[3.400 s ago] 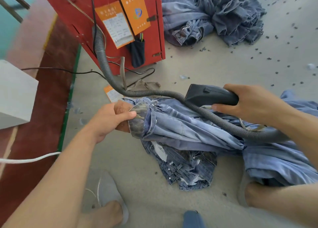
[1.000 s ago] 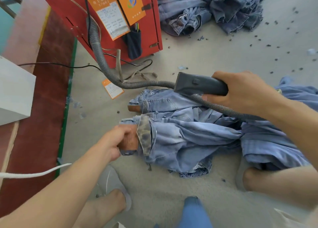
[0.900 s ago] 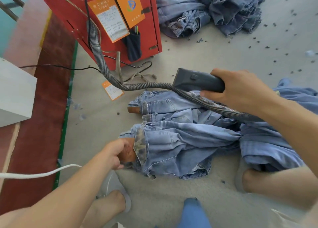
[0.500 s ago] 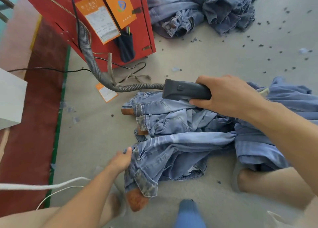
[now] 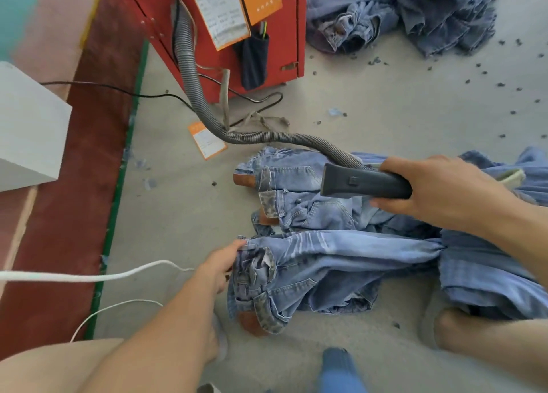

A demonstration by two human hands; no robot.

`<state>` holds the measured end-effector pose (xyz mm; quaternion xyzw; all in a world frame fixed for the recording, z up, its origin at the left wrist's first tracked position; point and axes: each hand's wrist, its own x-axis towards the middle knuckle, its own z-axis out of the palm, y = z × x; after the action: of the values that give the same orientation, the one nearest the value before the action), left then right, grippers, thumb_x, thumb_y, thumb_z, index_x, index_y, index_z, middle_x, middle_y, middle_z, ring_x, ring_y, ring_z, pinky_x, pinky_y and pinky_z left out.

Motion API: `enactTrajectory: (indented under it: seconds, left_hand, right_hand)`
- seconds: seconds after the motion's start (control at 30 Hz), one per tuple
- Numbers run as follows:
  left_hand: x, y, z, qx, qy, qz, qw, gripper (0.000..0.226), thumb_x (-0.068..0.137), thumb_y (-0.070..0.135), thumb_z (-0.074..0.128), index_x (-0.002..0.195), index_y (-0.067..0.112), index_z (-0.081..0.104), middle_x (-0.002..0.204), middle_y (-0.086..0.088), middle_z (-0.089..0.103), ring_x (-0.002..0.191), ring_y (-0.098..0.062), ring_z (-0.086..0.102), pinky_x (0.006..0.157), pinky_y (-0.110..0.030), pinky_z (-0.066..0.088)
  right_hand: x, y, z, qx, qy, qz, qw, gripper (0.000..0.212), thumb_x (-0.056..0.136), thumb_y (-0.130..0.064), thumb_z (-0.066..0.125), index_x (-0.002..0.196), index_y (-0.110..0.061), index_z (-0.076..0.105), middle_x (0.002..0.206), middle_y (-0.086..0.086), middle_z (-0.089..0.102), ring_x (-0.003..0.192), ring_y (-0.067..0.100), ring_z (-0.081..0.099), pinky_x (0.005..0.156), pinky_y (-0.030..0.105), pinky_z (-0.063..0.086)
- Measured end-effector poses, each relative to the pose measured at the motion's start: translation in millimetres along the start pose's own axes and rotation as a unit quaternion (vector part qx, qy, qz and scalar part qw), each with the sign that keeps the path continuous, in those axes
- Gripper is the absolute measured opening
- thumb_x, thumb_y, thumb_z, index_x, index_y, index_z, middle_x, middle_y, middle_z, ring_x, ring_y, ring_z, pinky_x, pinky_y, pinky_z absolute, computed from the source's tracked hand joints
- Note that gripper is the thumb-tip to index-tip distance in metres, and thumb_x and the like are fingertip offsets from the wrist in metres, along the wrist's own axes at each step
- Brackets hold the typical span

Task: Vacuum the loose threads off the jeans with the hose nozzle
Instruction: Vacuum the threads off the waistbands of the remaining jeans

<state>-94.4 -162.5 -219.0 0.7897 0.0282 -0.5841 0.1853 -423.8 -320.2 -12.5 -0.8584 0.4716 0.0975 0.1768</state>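
Light blue jeans (image 5: 332, 262) lie crumpled on the grey floor in front of me, waistband end to the left with a brown leather patch showing. My left hand (image 5: 221, 266) grips the waistband edge at the jeans' left side. My right hand (image 5: 439, 192) grips the dark grey nozzle (image 5: 361, 183), whose flat mouth points left and hovers over the upper jeans near a back pocket. The ribbed grey hose (image 5: 204, 107) runs from the nozzle up to the red machine (image 5: 207, 21).
A pile of more jeans (image 5: 400, 12) lies at the back right. Thread scraps dot the floor at right. A white box (image 5: 29, 128) stands at left on a dark red strip with a green line. A white cord (image 5: 89, 277) crosses at left. My feet are near the jeans.
My left hand has pulled the waistband down toward me and now holds its upper edge. The nozzle in my right hand has moved right and lower, over the upper jeans.
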Motion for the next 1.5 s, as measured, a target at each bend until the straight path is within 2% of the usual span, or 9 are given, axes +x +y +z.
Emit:
enactTrajectory:
  seconds: [0.17, 0.43, 0.53, 0.7, 0.83, 0.97, 1.2, 1.33, 1.5]
  left_hand:
    - [-24, 8, -5, -0.186, -0.111, 0.019, 0.976, 0.041, 0.098, 0.028, 0.054, 0.068, 0.008, 0.074, 0.077, -0.016, 0.076, 0.062, -0.03, 0.074, 0.055, -0.038, 0.061]
    - [-99, 13, -22, -0.043, -0.359, 0.105, 0.926, 0.07, 0.087, 0.062, 0.068, 0.135, 0.011, 0.068, 0.14, -0.02, 0.063, 0.128, -0.038, 0.062, 0.1, -0.049, 0.055]
    - [-98, -18, -18, 0.135, -0.261, 0.024, 0.956, 0.068, 0.097, 0.068, 0.053, 0.136, 0.014, 0.065, 0.127, -0.01, 0.069, 0.107, -0.031, 0.069, 0.081, -0.034, 0.058]
    - [-78, -60, -13, 0.228, -0.066, 0.116, 0.964, 0.029, 0.093, -0.01, 0.056, 0.099, 0.015, 0.069, 0.091, -0.01, 0.067, 0.079, -0.019, 0.059, 0.067, -0.024, 0.047]
    - [-83, -54, -12, 0.088, -0.146, 0.049, 0.984, 0.003, 0.092, 0.021, 0.06, 0.091, 0.018, 0.061, 0.075, -0.001, 0.064, 0.069, -0.017, 0.06, 0.071, -0.031, 0.047]
    - [-72, -45, -16, 0.047, -0.161, 0.0, 0.986, 0.072, 0.092, 0.081, 0.04, 0.104, 0.021, 0.078, 0.088, -0.006, 0.07, 0.077, -0.024, 0.065, 0.075, -0.032, 0.051]
    - [-64, -43, -4, -0.001, -0.121, 0.055, 0.991, 0.013, 0.103, 0.018, 0.062, 0.112, 0.01, 0.064, 0.08, -0.009, 0.074, 0.064, -0.02, 0.068, 0.062, -0.033, 0.057]
    - [-70, -39, -7, -0.229, -0.218, 0.094, 0.944, 0.035, 0.086, -0.01, 0.046, 0.111, 0.0, 0.068, 0.111, -0.026, 0.071, 0.09, -0.033, 0.073, 0.074, -0.042, 0.061]
    - [-79, -18, -10, -0.282, -0.307, 0.034, 0.908, 0.087, 0.095, 0.075, 0.047, 0.135, 0.0, 0.065, 0.139, -0.03, 0.059, 0.124, -0.044, 0.062, 0.11, -0.06, 0.045]
  right_hand:
    - [-2, 6, -6, 0.019, 0.053, 0.004, 0.998, 0.034, 0.083, -0.069, 0.056, 0.097, -0.038, 0.052, 0.065, -0.008, 0.058, 0.059, 0.013, 0.054, 0.054, 0.036, 0.045]
    - [-6, 9, -37, 0.092, 0.158, -0.021, 0.983, 0.033, 0.081, -0.07, 0.066, 0.092, -0.043, 0.051, 0.063, -0.016, 0.055, 0.061, 0.003, 0.051, 0.054, 0.03, 0.04]
    - [-14, 9, -35, 0.104, 0.136, -0.032, 0.985, 0.034, 0.079, -0.072, 0.063, 0.092, -0.043, 0.051, 0.067, -0.016, 0.06, 0.063, 0.006, 0.056, 0.056, 0.032, 0.044]
    - [-26, 18, -22, 0.069, 0.073, -0.041, 0.994, 0.037, 0.08, -0.072, 0.059, 0.096, -0.039, 0.053, 0.071, -0.009, 0.064, 0.065, 0.012, 0.06, 0.06, 0.038, 0.054]
    - [-27, 22, -14, 0.037, 0.046, -0.039, 0.997, 0.037, 0.084, -0.07, 0.063, 0.1, -0.039, 0.051, 0.073, -0.01, 0.062, 0.066, 0.011, 0.058, 0.06, 0.038, 0.052]
    - [-24, 22, -12, 0.033, 0.049, -0.046, 0.997, 0.038, 0.085, -0.069, 0.064, 0.105, -0.04, 0.05, 0.078, -0.014, 0.061, 0.068, 0.005, 0.056, 0.057, 0.03, 0.042]
    - [-19, 21, -13, 0.043, 0.04, -0.053, 0.997, 0.04, 0.087, -0.063, 0.07, 0.112, -0.038, 0.05, 0.08, -0.015, 0.062, 0.068, 0.004, 0.057, 0.056, 0.025, 0.038]
    - [-15, 20, -13, 0.036, 0.035, -0.053, 0.997, 0.037, 0.088, -0.061, 0.07, 0.11, -0.039, 0.05, 0.078, -0.015, 0.062, 0.066, 0.005, 0.057, 0.055, 0.025, 0.038]
    - [-14, 18, -11, 0.037, 0.036, -0.058, 0.997, 0.031, 0.087, -0.06, 0.069, 0.105, -0.044, 0.05, 0.072, -0.021, 0.061, 0.06, -0.001, 0.055, 0.052, 0.021, 0.036]
